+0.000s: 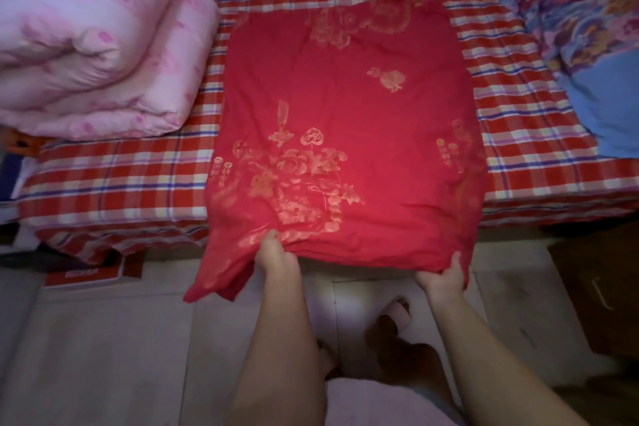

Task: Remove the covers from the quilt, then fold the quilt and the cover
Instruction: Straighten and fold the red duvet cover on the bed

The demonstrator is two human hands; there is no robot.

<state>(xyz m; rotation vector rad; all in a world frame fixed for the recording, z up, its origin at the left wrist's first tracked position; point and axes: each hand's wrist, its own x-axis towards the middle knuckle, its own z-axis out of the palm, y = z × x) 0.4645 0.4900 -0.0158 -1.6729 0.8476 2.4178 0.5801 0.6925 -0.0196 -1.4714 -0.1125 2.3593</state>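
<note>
On the bed (103, 190), near its front edge, lies the red cover (345, 107). It is off the quilt and folded down to a thick rectangle with gold flower prints on top. Its near edge hangs past the mattress toward the floor (103, 339), and one loose corner droops lower at the left.

The left hand (278, 254) pinches that near edge around its middle, thumb on top and fingers tucked under the cloth. The right hand (442, 275) grips the near right corner in the same way. The hands are well apart, both clamped on the cover.

The pink quilt (86, 45) sits at the left of the bed, just beside the cover. It is bare of any casing and folded into a fat bundle of several layers. Whether the two touch cannot be told.

Judged from how things lie, the stripping is done and the quilt looks finished. The cover is well along but not yet settled. What seems left is bringing the hanging edge up, perhaps for one more fold, and tucking in the drooping corner so the stack is square.

By count there is one quilt and one cover, with two hands at work. One heap of floral bedding (581, 28) lies at the far right of the bed, apart from the cover. One dark cabinet (598, 287) stands on the floor at the right.
</note>
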